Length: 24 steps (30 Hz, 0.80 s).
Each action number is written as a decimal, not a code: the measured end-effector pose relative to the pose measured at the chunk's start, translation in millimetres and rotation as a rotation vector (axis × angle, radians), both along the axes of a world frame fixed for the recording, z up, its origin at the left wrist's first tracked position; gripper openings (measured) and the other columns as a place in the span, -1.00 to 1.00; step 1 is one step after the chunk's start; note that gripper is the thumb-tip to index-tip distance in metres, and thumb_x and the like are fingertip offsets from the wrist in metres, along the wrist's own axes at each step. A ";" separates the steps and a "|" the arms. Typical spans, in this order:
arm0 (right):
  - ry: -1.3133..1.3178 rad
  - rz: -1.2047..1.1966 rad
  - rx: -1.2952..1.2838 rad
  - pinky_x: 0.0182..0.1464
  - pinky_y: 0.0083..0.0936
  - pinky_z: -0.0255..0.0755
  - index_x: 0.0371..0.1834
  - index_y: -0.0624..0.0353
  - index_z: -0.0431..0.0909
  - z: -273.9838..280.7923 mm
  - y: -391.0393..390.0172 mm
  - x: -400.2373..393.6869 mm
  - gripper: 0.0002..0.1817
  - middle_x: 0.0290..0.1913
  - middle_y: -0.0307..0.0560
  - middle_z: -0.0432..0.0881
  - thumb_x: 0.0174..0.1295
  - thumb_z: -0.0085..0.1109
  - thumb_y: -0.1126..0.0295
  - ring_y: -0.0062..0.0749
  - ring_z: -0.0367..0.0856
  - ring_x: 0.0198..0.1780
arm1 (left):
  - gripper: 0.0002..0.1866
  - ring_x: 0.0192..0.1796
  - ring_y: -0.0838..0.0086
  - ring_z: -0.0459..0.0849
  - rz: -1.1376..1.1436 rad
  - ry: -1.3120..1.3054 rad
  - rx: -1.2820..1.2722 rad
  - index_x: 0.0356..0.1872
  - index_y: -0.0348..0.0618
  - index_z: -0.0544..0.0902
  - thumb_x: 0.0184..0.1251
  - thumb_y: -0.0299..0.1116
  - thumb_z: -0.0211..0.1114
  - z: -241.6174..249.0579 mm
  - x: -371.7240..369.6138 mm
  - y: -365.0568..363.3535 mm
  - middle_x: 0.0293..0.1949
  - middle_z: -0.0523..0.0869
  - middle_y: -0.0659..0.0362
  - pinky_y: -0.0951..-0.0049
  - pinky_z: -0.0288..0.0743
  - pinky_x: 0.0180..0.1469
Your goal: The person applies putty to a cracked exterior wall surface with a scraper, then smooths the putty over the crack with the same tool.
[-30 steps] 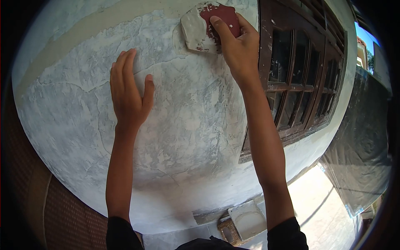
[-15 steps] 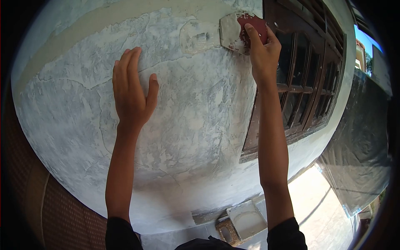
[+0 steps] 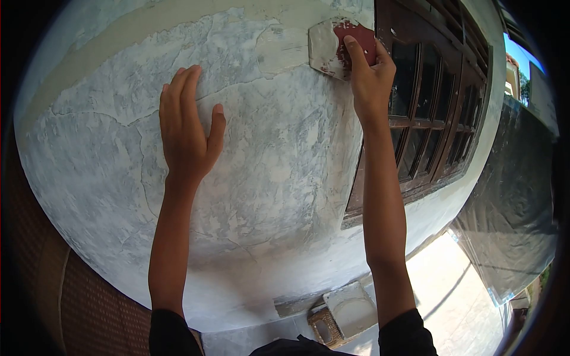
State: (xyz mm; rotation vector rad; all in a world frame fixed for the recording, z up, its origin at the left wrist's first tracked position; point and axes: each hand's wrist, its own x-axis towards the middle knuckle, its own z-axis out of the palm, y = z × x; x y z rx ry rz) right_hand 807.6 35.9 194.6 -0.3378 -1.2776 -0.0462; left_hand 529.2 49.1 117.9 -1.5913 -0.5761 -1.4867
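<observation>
My right hand (image 3: 369,80) grips a dark red putty scraper (image 3: 362,43) between thumb and fingers, near the window frame. Pale wet putty coats the scraper's left half, which lies close over the wall. Just left of it, a fresh patch of putty (image 3: 282,50) shows on the wall. My left hand (image 3: 189,121) is spread against the grey-white plastered wall (image 3: 267,160), thumb apart and palm toward the surface. Rough streaks and a thin ridge line run across the plaster between the two hands.
A brown wooden window (image 3: 424,118) with glass panes borders the wall at right. Down on the floor are a putty-smeared tray (image 3: 350,308) and a woven basket-like item (image 3: 324,327). Dark plastic sheeting (image 3: 504,207) hangs far right, and a brown woven panel (image 3: 98,302) stands lower left.
My right hand and the scraper have shifted slightly left along the wall. The putty patch beside it looks smoother. My left hand has stayed nearly in place.
</observation>
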 end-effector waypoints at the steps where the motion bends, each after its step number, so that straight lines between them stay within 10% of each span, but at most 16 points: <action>1: 0.032 -0.004 0.009 -0.09 -0.64 0.51 -0.01 0.39 0.65 2.3 2.0 11.5 -0.69 -0.16 -0.12 0.76 0.35 0.33 0.34 -0.62 0.66 -0.18 | -0.41 0.47 0.02 0.35 0.007 -0.001 0.002 0.45 -0.24 0.32 0.44 -0.30 0.15 0.3 0.8 0.5 0.40 0.42 -0.08 -0.10 0.10 0.53; 24: -0.029 0.063 -0.029 -0.15 -0.64 0.51 -0.06 0.38 0.65 8.1 -21.1 -20.6 -0.72 -0.22 -0.13 0.75 0.33 0.34 0.35 -0.64 0.64 -0.24 | -0.39 0.47 0.06 0.37 0.040 -0.010 0.010 0.45 -0.23 0.33 0.41 -0.30 0.16 0.9 3.9 -0.9 0.39 0.43 -0.06 -0.15 0.13 0.52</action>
